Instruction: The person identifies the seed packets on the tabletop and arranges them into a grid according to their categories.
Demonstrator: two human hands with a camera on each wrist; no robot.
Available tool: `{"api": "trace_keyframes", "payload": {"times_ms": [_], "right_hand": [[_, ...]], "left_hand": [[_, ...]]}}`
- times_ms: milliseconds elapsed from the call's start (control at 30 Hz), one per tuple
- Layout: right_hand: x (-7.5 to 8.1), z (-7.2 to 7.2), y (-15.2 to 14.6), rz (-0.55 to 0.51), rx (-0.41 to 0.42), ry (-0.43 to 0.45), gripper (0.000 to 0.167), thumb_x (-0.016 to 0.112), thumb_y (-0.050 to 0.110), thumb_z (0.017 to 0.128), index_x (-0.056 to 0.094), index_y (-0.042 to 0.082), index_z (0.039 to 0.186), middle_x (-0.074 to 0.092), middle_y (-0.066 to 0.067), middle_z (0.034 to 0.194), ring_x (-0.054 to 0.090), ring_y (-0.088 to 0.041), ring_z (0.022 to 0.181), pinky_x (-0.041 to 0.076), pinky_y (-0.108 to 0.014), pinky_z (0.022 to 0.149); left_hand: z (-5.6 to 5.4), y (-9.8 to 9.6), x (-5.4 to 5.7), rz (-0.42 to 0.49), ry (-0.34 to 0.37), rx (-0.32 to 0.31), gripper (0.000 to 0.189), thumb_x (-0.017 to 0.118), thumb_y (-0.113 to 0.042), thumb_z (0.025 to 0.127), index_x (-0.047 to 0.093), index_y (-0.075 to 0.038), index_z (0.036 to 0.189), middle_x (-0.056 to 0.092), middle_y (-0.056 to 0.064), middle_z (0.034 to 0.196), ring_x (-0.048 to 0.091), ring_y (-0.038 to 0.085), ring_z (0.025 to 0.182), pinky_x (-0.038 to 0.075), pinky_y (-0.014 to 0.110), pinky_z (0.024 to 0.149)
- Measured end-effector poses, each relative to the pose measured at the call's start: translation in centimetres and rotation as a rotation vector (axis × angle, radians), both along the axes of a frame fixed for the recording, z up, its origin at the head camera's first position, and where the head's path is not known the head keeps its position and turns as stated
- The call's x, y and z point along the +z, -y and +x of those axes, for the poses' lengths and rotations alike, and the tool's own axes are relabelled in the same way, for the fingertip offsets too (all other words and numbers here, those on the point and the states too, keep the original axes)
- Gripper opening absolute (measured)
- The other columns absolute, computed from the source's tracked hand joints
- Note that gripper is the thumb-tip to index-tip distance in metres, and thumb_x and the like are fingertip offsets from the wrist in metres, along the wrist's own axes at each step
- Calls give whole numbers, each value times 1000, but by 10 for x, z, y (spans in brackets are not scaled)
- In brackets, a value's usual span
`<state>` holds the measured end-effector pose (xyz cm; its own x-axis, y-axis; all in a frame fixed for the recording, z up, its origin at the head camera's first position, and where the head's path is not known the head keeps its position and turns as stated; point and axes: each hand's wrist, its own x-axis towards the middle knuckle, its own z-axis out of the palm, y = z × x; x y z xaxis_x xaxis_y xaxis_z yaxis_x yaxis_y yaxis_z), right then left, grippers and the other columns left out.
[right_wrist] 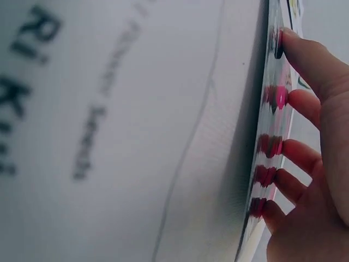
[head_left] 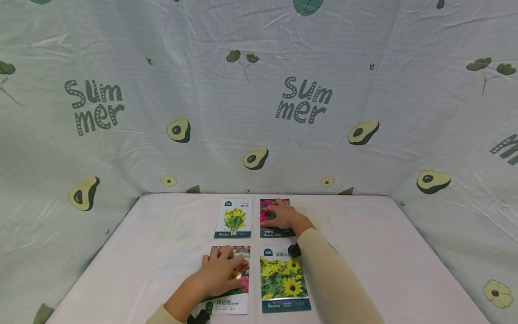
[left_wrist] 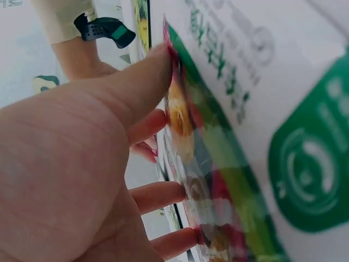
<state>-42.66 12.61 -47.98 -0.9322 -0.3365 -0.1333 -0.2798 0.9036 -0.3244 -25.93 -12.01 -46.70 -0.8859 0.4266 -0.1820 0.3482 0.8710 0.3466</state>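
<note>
Four seed packets lie flat in two rows, so several sit close together. My left hand rests with spread fingers on the near left packet, which has pink and orange flowers and a white lower band. In the left wrist view, the thumb and fingertips touch that packet's printed face. Farther off, my right hand lies over the far right packet, printed with magenta flowers. Its fingertips touch the packet's surface in the right wrist view. Both hands partly hide the pictures beneath them.
A white packet with yellow flowers lies at the far left of the group. Below my right forearm's wrist strap is a yellow sunflower packet. The pale table meets a printed curtain at its back.
</note>
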Motion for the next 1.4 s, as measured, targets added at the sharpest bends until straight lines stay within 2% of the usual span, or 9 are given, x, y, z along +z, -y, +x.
{"api": "trace_keyframes", "payload": {"times_ms": [100,233,367,500,633,900,1167,1400], "right_hand": [[0,-1,1,-11,-4,-31,65,70,58,91,57,29,147,43,-9,155,39,-33,144,37,-53,116],[-1,0,0,-40,28,-67,61,71,55,92,61,24,144,47,-11,151,45,-33,139,41,-51,114],[0,0,-5,-64,51,-94,60,70,53,94,62,20,143,47,-13,152,44,-34,140,41,-50,115],[1,-1,-10,-59,22,-94,63,70,54,93,60,19,145,46,-12,155,42,-34,144,38,-49,118],[0,0,-14,-37,35,-75,66,68,55,94,59,16,146,46,-14,157,41,-35,147,36,-50,120],[1,2,-16,-4,59,-86,67,72,53,92,58,18,148,46,-13,158,40,-37,148,36,-51,120],[-2,0,-18,-10,34,-61,68,74,53,90,57,22,148,45,-10,159,39,-34,149,34,-50,121],[-4,1,-20,-26,48,-66,66,74,51,91,58,20,148,45,-10,158,39,-34,149,34,-50,121]], "left_hand": [[-3,2,2,24,-44,-15,36,76,-49,89,67,-32,120,49,2,115,41,34,109,33,52,82],[-10,8,2,44,-112,-14,32,75,-47,91,69,-29,116,52,1,110,44,27,101,37,50,80],[-22,20,4,83,-200,43,31,75,-42,92,69,-23,116,55,2,108,45,22,95,42,47,81],[-36,34,5,117,-263,133,29,74,-34,95,68,-17,117,58,5,111,48,23,99,47,45,87],[-45,45,4,129,-270,198,28,73,-31,96,67,-15,118,60,9,117,52,25,105,51,46,94],[-49,57,-2,135,-256,252,24,72,-29,97,66,-16,116,59,7,116,52,26,108,51,48,95],[-50,59,-3,143,-238,253,27,71,-30,97,65,-15,119,59,8,119,52,26,110,51,50,98],[-52,64,-3,143,-246,266,30,71,-29,97,64,-15,123,58,9,123,52,27,112,51,50,100]]}}
